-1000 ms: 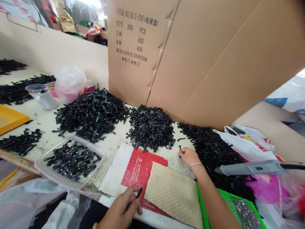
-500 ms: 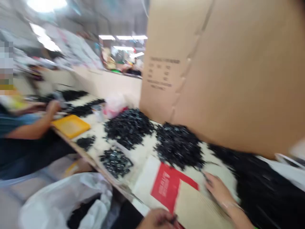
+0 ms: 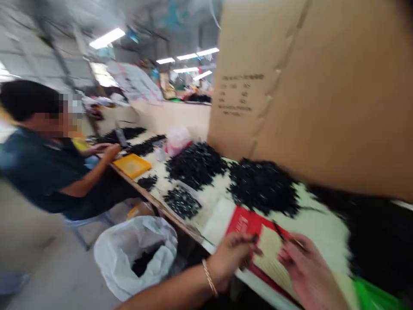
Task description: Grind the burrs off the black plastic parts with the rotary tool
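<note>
My left hand [image 3: 232, 257], with a bracelet at the wrist, is closed on a small black piece [image 3: 254, 238] pinched at the fingertips. To its right, my right hand [image 3: 301, 260] grips a thin dark stick-like thing [image 3: 278, 230] whose end points up and left; blur hides its exact kind. Both hands hover over a red and white sheet [image 3: 242, 223] and a tan, ribbed pad [image 3: 270, 246] on the table. Just beyond them lies a heap of small black parts [image 3: 264, 187]. A clear tray of shiny dark pieces [image 3: 182, 202] sits to the left.
A tall cardboard sheet [image 3: 309, 94] stands behind the heaps. Another black heap [image 3: 196, 165] and a yellow tray [image 3: 132, 165] lie farther left, near a seated co-worker [image 3: 48, 159]. A white bag [image 3: 112, 262] stands below the table edge. Black material [image 3: 380, 241] covers the right side.
The view has swung left, bringing more of the co-worker into sight. My left hand has risen over the table edge, and my right hand has come closer to it.
</note>
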### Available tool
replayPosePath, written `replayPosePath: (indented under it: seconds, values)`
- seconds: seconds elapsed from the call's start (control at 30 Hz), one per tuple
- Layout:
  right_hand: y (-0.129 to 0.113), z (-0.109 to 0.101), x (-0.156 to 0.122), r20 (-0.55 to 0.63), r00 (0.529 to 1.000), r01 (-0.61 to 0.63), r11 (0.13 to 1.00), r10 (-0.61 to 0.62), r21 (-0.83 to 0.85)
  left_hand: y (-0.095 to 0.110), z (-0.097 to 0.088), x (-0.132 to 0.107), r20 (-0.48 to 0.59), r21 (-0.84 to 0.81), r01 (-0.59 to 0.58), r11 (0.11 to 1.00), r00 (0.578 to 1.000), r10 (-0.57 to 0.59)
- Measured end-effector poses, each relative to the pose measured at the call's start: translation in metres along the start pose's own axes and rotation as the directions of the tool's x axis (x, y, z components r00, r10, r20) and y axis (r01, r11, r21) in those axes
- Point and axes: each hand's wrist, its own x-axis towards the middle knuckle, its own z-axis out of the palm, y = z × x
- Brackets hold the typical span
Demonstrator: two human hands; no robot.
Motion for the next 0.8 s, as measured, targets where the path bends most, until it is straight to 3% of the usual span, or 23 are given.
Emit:
replayPosePath:
  seconds: [0.13, 0.37, 0.8]
  values:
    - [0.008, 0.01, -0.035, -0.11, 0.994, 0.002, 0.998, -0.01, -0.068, 0.014, 0.013, -0.01, 0.032, -0.069, 0.02, 0.997, 0.999, -0.018]
    - [0.02, 0.01, -0.047, 0.031, 0.955, 0.286, 0.886, -0.296, -0.365, 0.02, 0.017, -0.023, 0.035, -0.112, 0.044, 0.993, 0.999, -0.04]
    - [0.022, 0.005, -0.055, 0.104, 0.897, 0.4, 0.688, -0.43, -0.606, 0.014, 0.011, -0.022, 0.085, 0.058, -0.004, 0.998, 0.996, -0.001]
